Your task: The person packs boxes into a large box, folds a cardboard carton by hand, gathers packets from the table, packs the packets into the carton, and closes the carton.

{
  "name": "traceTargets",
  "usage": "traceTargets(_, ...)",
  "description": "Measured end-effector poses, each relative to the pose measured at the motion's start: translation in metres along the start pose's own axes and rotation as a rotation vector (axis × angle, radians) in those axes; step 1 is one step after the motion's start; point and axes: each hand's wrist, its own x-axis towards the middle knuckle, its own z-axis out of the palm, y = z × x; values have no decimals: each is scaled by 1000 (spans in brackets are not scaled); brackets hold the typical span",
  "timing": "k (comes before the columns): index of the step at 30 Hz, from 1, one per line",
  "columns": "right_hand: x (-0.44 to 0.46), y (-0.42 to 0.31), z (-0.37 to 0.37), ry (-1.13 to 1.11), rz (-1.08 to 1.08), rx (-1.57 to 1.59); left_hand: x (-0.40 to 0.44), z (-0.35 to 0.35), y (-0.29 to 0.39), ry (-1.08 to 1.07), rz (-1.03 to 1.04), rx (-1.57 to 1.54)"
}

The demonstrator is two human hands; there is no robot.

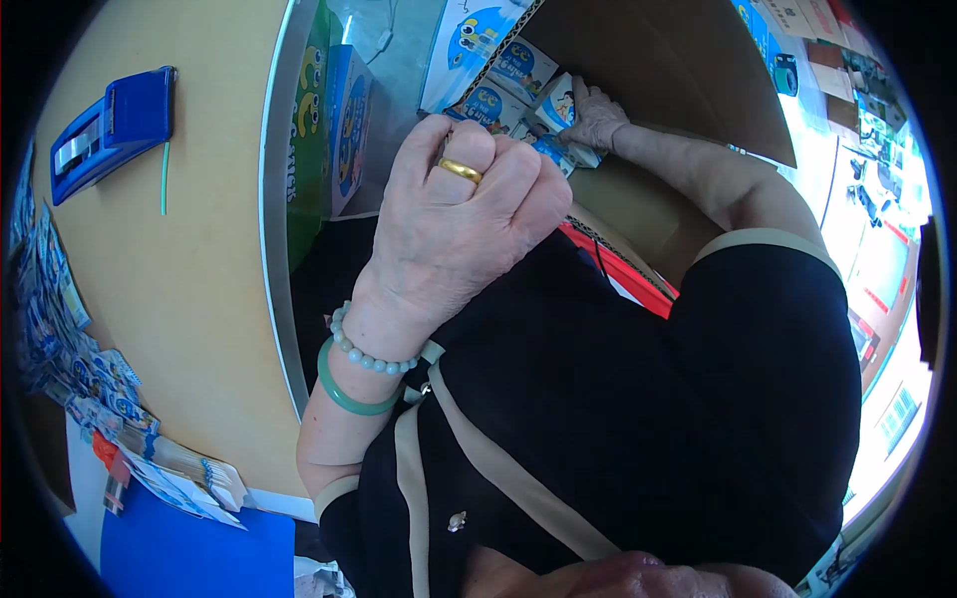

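Observation:
My left hand [469, 199] is closed, knuckles up, in front of the near rim of a brown cardboard box [688, 70]. Its fingertips are hidden, so what they hold, if anything, does not show. A gold ring, a beaded bracelet [371, 357] and a green bangle [349, 394] are on this hand and wrist. Reaching down inside the box, my right hand [595, 120] has its fingers around a small white-and-blue carton [554, 103]. Similar printed cartons [520, 68] lie beside it.
On the tan tabletop [219, 269] at left stands a blue tape dispenser [115, 130]. Many small blue-and-white packets [60, 329] are heaped along the far left edge. Printed boxes [349, 130] stand between table and cardboard box. A blue sheet [199, 548] is at lower left.

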Motion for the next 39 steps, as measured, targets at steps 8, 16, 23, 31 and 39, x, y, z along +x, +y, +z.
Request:
traceTargets(8, -15, -19, 0, 184, 104, -229, -3, -2, 0, 18, 39, -5)
traceTargets(16, 4, -17, 44, 307, 155, -228, -8, -3, 3, 30, 25, 63)
traceTargets(23, -6, -19, 28, 267, 126, -374, -4, -3, 2, 16, 7, 31)
traceTargets(31, 61, -2, 52, 75, -90, -119, 6, 3, -2, 12, -29, 1)
traceTargets(39, 59, 25, 50, 121, -8, -74, 2, -3, 2, -24, -28, -26)
